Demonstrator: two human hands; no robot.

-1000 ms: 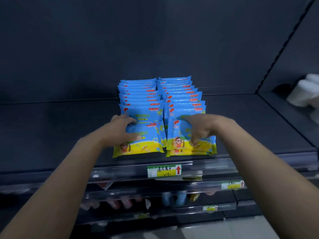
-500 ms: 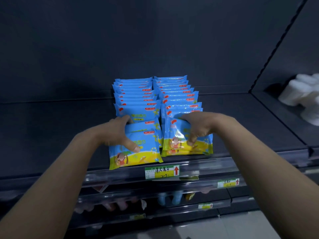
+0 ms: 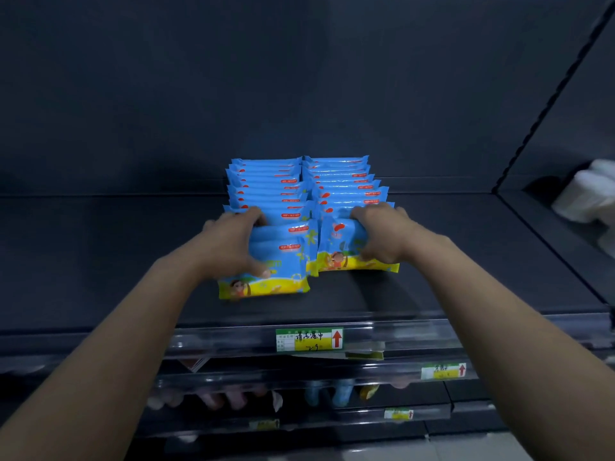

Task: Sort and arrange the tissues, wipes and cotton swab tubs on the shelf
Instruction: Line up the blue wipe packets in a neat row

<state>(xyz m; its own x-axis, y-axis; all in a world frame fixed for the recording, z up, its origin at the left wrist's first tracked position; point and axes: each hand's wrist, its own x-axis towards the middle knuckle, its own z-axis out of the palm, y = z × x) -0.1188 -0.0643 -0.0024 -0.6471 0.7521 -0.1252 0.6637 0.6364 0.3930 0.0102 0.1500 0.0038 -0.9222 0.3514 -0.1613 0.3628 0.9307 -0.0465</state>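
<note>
Two rows of blue and yellow wipe packs stand one behind another on the dark shelf (image 3: 100, 261). My left hand (image 3: 229, 242) grips the front packs of the left row (image 3: 283, 261), fingers over their tops and thumb on the front face. My right hand (image 3: 382, 236) grips the front packs of the right row (image 3: 339, 251) the same way. The front left pack sits nearer the shelf's edge than the front right pack. Behind both hands the rest of the packs (image 3: 342, 181) lean back in line.
A price tag with a red arrow (image 3: 309, 339) sits on the shelf's front rail. White paper rolls (image 3: 585, 197) lie on the neighbouring shelf at right. Lower shelves hold dim pastel items (image 3: 233, 397) and more tags (image 3: 442, 371). Bare shelf lies left and right of the packs.
Both hands have slid the front packs back from the shelf's edge toward the rows, closing the gaps. The fingers now wrap over the pack tops.
</note>
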